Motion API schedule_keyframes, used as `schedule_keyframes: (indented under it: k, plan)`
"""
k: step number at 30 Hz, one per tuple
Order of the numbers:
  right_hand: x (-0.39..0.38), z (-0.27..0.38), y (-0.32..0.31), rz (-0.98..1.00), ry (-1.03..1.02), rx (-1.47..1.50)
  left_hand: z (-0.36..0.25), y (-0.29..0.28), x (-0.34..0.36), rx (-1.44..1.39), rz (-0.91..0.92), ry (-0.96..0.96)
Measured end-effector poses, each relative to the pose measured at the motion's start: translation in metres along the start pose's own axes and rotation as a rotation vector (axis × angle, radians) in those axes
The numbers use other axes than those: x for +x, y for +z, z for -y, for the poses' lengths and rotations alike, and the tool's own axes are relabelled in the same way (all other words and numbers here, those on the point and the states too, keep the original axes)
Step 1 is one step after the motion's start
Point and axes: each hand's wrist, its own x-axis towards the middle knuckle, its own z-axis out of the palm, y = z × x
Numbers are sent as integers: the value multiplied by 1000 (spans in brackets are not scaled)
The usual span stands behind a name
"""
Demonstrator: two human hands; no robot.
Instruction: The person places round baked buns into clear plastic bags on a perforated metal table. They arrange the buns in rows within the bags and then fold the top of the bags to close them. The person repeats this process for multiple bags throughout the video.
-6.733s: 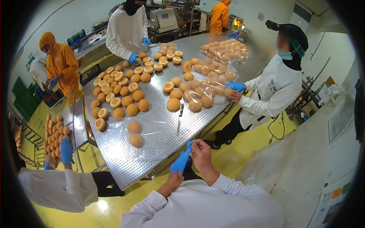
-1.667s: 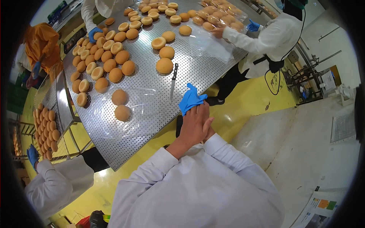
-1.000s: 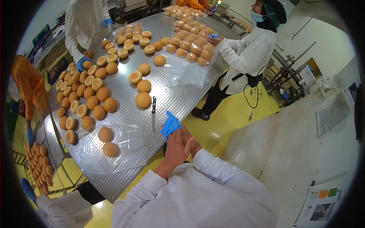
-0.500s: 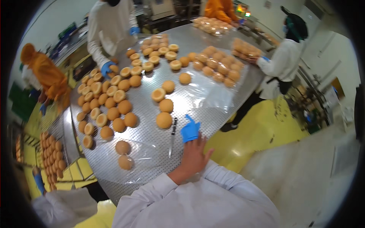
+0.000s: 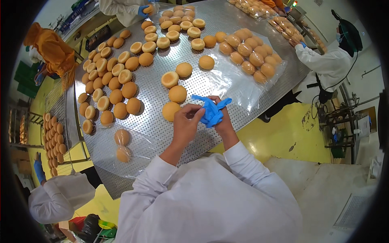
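My left hand (image 5: 185,125) has its fingers curled with the tips pinched at the edge of some crumpled blue gloves (image 5: 211,111). My right hand (image 5: 223,123) grips the gloves from behind. Both hands are above the perforated steel table (image 5: 279,93), beside a short row of loose buns (image 5: 177,94). The knife seen earlier is hidden behind my hands. Left of them, two buns (image 5: 121,137) lie on clear plastic (image 5: 103,152).
Many buns (image 5: 129,90) cover the table's left half. A bagged batch (image 5: 253,56) lies right. Co-workers stand at left (image 5: 52,52), far side (image 5: 117,10), right (image 5: 324,67) and lower left (image 5: 56,194). A rack of buns (image 5: 52,141) stands left.
The blue glove, earlier being pulled off my left hand, is now crumpled between my hands. My left hand has shifted left and curled. The right co-worker has moved a bun bag farther back.
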Motion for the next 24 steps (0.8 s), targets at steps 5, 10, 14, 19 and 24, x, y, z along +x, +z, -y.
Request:
schedule_keyframes:
  k: [5,10,14,19,24]
  plan:
    - [0,-9,-51,-243,-22,52,29,-10,22,215,-192,80]
    - [-17,-5,-65,-280,92,-202,-124,19,-36,291,550,459]
    - [-34,-10,-63,-187,287,-137,-160,45,-58,-396,1216,842]
    - [-54,-10,-57,-218,362,-30,-168,53,-51,-272,1037,991]
    - [-63,2,-61,-326,179,32,-123,53,-45,-53,790,954]
